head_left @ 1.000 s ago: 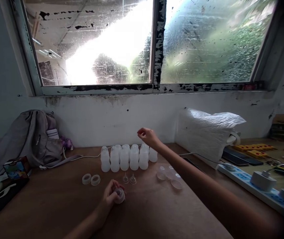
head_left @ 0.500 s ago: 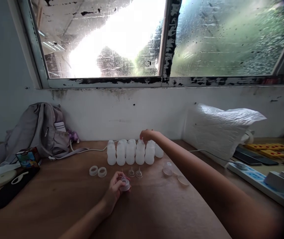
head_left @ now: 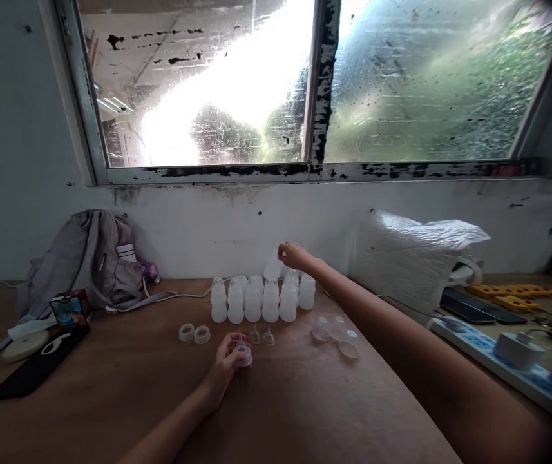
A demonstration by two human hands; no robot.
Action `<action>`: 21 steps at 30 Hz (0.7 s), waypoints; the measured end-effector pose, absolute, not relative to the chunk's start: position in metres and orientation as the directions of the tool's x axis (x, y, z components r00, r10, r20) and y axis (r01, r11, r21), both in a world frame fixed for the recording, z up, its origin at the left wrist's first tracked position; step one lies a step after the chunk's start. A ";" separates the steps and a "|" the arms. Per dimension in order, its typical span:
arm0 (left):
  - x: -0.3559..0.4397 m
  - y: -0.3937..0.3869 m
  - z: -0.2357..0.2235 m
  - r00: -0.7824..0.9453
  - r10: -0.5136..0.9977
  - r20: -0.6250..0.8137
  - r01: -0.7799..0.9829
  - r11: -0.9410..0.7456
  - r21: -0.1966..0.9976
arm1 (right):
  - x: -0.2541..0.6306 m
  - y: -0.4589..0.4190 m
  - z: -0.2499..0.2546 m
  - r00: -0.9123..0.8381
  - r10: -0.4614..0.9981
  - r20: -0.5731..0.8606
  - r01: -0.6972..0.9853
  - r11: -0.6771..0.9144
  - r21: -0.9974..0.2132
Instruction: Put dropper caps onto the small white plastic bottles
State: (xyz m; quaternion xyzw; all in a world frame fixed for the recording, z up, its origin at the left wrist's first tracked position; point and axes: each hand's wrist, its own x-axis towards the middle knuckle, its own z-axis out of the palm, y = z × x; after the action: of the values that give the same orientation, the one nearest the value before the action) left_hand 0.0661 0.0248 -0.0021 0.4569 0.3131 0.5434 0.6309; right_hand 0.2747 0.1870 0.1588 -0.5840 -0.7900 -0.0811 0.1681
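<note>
My left hand [head_left: 226, 364] is closed around a clear bottle nipple [head_left: 243, 353] seated in a collar ring, low over the table. Farther off, my right hand [head_left: 295, 256] grips a frosted white baby bottle [head_left: 272, 265], tilted and raised above the back row. Several like bottles [head_left: 253, 299] stand upright in two rows below it. Two loose nipples [head_left: 268, 336] rest on the table just right of my left hand. To its left lie two white collar rings [head_left: 201, 334]. Several clear round discs and domed caps [head_left: 348, 350] lie under my right forearm's left side.
A grey backpack [head_left: 95, 258] leans on the wall at left, with a small colourful box [head_left: 69, 308] and a black pouch [head_left: 38, 367] before it. A silvery padded bag [head_left: 411, 264], phones [head_left: 478, 307] and a power strip [head_left: 478, 361] occupy the right side.
My right hand has lifted a bottle up from the back of the rows. My left hand keeps the nipple and ring in nearly the same place. The view has shifted slightly.
</note>
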 end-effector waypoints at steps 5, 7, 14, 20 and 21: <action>0.067 0.020 -0.003 0.161 0.979 0.125 -0.399 -0.051 0.916 | 0.278 0.145 0.188 -0.201 0.750 0.630 0.906 0.387 -0.172; 0.067 0.018 -0.003 0.129 0.983 0.129 -0.401 -0.067 0.913 | 0.277 0.120 0.189 -0.171 0.663 0.729 0.841 0.484 -0.242; 0.066 0.013 -0.003 0.033 0.990 0.137 -0.358 -0.116 0.927 | 0.258 0.027 0.108 -0.249 0.641 0.726 0.611 0.686 -0.396; 0.064 0.008 -0.004 0.074 0.990 0.119 -0.319 -0.089 0.943 | 0.247 -0.006 0.048 -0.269 0.669 0.693 0.437 0.726 -0.531; 0.063 0.008 -0.004 0.077 0.989 0.126 -0.319 -0.096 0.943 | 0.247 -0.007 0.045 -0.283 0.674 0.682 0.413 0.727 -0.548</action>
State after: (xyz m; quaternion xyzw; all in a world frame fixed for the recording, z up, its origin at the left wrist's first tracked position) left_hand 0.0633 0.0084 -0.0045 0.4648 0.3602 0.5761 0.5678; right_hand 0.2473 -0.0075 0.0450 -0.3442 -0.7899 0.1334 0.4897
